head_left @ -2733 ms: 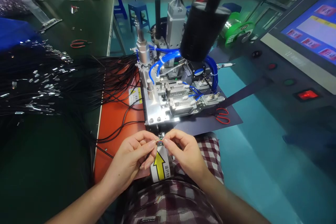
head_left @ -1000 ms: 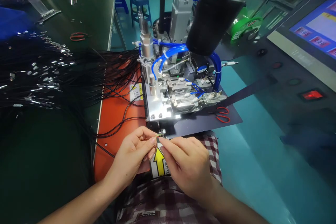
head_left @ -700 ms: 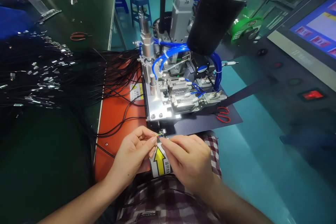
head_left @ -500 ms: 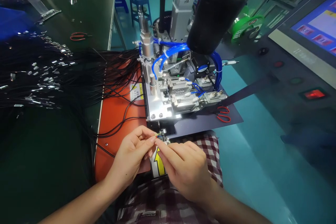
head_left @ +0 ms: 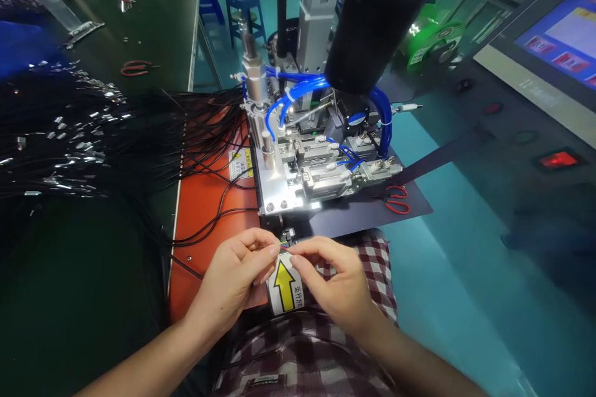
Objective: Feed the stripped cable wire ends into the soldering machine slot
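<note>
My left hand [head_left: 237,270] pinches a bundle of thin coloured wires [head_left: 283,244] between thumb and forefinger; yellow-green, blue and red strands stick out to the right of the fingertips. My right hand [head_left: 333,276] is closed in a loose pinch at the red wire's end, its thumb and forefinger almost meeting. Just beyond the fingertips sits a small black and metal fixture [head_left: 290,234]. Below the hands lies a white plate with a yellow arrow [head_left: 284,285]. The rest of the held cable is hidden by my left hand.
A metal machine [head_left: 321,161] with blue air tubes stands ahead. Black cables [head_left: 209,136] with shiny ends spread over the orange board [head_left: 198,198] and left bench. Red-handled cutters [head_left: 397,200] lie right of the machine, another red-handled tool [head_left: 137,67] far left. A screen [head_left: 559,43] stands right.
My right hand has drawn slightly to the right, and its fingers have opened up from a tighter curl. More of the coloured wires and the arrow plate now show between the hands.
</note>
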`<act>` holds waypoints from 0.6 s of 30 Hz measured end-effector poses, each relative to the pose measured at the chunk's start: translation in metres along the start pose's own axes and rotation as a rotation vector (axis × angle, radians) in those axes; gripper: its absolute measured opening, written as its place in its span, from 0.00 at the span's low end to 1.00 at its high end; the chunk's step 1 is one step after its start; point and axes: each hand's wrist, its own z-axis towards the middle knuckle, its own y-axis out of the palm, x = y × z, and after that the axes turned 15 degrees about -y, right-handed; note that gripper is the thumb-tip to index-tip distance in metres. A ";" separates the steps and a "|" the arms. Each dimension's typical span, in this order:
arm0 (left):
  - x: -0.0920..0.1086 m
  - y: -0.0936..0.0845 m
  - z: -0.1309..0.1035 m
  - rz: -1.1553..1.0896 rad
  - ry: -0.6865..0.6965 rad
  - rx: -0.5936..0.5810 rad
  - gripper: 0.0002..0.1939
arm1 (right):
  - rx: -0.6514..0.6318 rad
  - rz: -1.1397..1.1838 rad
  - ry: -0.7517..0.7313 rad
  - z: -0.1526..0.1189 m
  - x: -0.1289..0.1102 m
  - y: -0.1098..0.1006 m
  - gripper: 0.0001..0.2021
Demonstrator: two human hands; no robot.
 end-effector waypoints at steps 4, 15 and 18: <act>-0.001 -0.001 0.000 0.013 -0.007 -0.001 0.09 | 0.056 0.332 0.335 0.012 0.000 0.001 0.04; -0.003 -0.002 0.002 0.012 0.005 -0.037 0.09 | 0.039 0.594 0.440 0.019 0.002 0.002 0.06; -0.002 -0.002 0.002 0.014 0.004 -0.038 0.09 | 0.027 0.637 0.463 0.020 0.002 0.003 0.06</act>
